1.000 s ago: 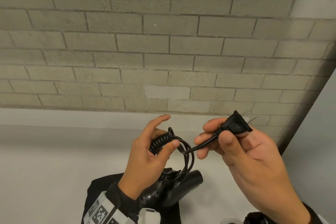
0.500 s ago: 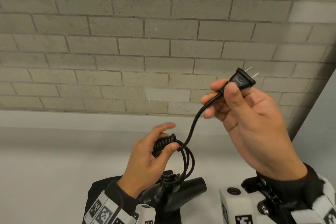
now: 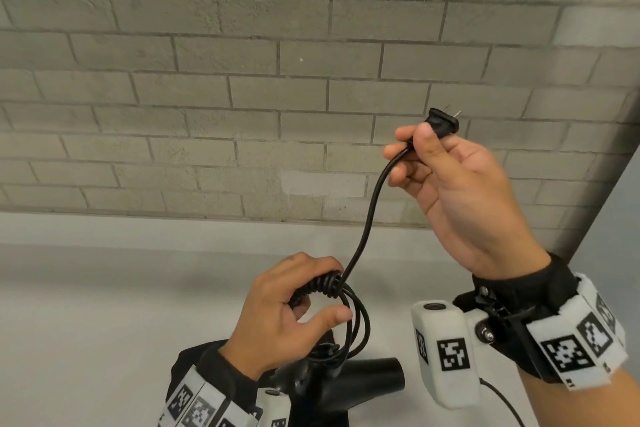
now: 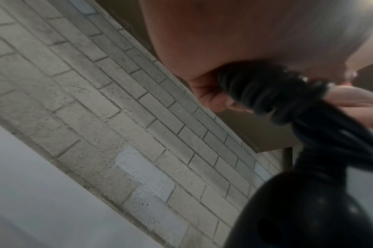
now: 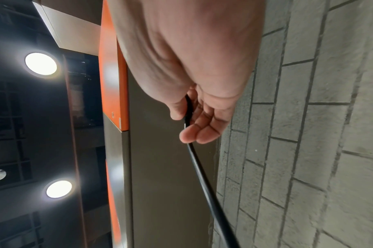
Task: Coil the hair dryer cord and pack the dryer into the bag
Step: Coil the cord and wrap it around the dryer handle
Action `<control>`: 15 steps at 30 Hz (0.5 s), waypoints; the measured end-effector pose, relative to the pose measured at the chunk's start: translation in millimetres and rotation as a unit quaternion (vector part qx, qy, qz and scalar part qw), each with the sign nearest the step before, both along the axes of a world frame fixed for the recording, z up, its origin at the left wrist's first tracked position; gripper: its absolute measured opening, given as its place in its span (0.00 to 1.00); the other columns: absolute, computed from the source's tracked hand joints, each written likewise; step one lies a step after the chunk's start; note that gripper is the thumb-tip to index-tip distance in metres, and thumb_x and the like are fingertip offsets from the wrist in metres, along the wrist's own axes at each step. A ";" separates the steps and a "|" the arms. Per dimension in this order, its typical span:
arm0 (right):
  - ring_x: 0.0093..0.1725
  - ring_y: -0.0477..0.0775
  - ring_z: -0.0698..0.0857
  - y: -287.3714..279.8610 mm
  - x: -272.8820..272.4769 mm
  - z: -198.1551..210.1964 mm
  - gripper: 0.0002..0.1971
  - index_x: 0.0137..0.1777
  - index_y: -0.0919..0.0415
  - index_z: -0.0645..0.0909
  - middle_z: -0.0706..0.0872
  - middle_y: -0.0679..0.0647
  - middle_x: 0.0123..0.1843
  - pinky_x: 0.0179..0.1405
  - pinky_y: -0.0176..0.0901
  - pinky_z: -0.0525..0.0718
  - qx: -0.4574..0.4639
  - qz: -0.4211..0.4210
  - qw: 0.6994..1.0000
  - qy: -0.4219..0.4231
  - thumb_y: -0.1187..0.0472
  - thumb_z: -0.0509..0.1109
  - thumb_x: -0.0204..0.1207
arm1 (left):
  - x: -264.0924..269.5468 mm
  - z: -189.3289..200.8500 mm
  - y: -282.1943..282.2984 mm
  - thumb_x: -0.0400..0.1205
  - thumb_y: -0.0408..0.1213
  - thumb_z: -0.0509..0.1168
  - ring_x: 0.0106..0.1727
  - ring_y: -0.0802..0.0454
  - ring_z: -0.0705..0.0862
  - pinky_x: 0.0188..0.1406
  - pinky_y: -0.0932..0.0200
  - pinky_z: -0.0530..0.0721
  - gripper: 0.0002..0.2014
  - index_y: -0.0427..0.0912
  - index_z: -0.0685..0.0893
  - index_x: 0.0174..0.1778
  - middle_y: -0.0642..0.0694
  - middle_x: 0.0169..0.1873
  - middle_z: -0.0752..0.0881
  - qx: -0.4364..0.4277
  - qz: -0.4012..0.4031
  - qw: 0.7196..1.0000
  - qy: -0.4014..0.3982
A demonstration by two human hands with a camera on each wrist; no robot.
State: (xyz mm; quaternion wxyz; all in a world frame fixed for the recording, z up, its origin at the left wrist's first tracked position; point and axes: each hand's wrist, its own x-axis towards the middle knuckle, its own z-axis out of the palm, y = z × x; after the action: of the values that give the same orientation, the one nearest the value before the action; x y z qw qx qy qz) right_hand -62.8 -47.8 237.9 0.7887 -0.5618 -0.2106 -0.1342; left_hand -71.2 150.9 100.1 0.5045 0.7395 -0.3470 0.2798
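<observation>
A black hair dryer (image 3: 360, 381) hangs low in the head view, its barrel pointing right. My left hand (image 3: 291, 312) grips the coiled bundle of its black cord (image 3: 322, 286), with loops (image 3: 356, 326) hanging below the thumb. In the left wrist view the cord bundle (image 4: 264, 94) sits in the fingers above the dryer body (image 4: 309, 211). My right hand (image 3: 450, 166) is raised to the upper right and pinches the plug (image 3: 445, 121), prongs pointing up and right. A free length of cord (image 3: 372, 204) runs from the plug down to the coil. The right wrist view shows the cord (image 5: 202, 176) leaving the fingers. No bag is clearly seen.
A grey brick wall (image 3: 242, 97) stands close behind, with a pale ledge and counter surface (image 3: 104, 305) below it. A dark post (image 3: 602, 204) rises at the right. A dark fabric shape (image 3: 187, 357) lies under my left wrist.
My right hand has lifted the plug up and to the right, drawing a length of cord out of the coil. My left fingers have curled more closely round the coil.
</observation>
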 end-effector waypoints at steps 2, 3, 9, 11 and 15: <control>0.34 0.48 0.83 -3.8 5.7 -5.5 0.10 0.54 0.65 0.81 0.88 0.55 0.42 0.40 0.38 0.85 0.017 -0.003 1.000 0.011 0.59 0.62 0.84 | 0.3 -2.2 1.3 0.77 0.52 0.73 0.28 0.64 0.74 0.16 0.58 0.75 0.15 0.53 0.85 0.56 0.61 0.40 0.80 0.007 0.000 1.000 0.002; 0.33 0.48 0.82 -6.0 7.8 -8.4 0.10 0.54 0.65 0.81 0.87 0.54 0.41 0.39 0.37 0.85 0.030 -0.004 0.999 0.016 0.60 0.63 0.83 | 0.3 -3.0 1.8 0.77 0.51 0.74 0.29 0.63 0.74 0.15 0.57 0.75 0.14 0.52 0.86 0.56 0.61 0.39 0.80 0.006 0.003 1.000 0.002; 0.31 0.48 0.81 -31.9 24.3 -40.9 0.17 0.61 0.60 0.73 0.82 0.53 0.39 0.37 0.40 0.86 0.110 -0.029 0.989 0.099 0.69 0.71 0.75 | -1.7 -6.4 3.6 0.80 0.51 0.70 0.30 0.61 0.74 0.18 0.59 0.74 0.10 0.55 0.85 0.55 0.65 0.37 0.78 -0.005 0.027 1.000 0.002; 0.31 0.47 0.83 -40.8 27.8 -55.8 0.20 0.61 0.60 0.76 0.82 0.53 0.37 0.36 0.39 0.87 0.086 -0.035 0.988 0.124 0.67 0.75 0.70 | -2.1 -6.6 3.9 0.80 0.52 0.69 0.31 0.57 0.76 0.19 0.57 0.75 0.10 0.56 0.85 0.55 0.63 0.37 0.79 -0.017 0.036 0.999 0.002; 0.36 0.50 0.85 -54.8 30.4 -92.2 0.31 0.49 0.60 0.86 0.86 0.55 0.38 0.37 0.38 0.86 -0.035 -0.068 0.988 0.132 0.50 0.89 0.46 | -0.9 -6.2 5.4 0.79 0.54 0.69 0.30 0.50 0.77 0.21 0.54 0.75 0.11 0.55 0.86 0.53 0.58 0.37 0.81 -0.027 0.056 0.998 -0.002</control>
State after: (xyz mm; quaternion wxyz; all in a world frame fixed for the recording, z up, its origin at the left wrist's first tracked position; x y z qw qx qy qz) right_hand -32.4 -102.6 145.7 0.7784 -0.6149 -0.0707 -0.1047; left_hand -72.1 156.3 93.9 0.5070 0.7433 -0.2988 0.3180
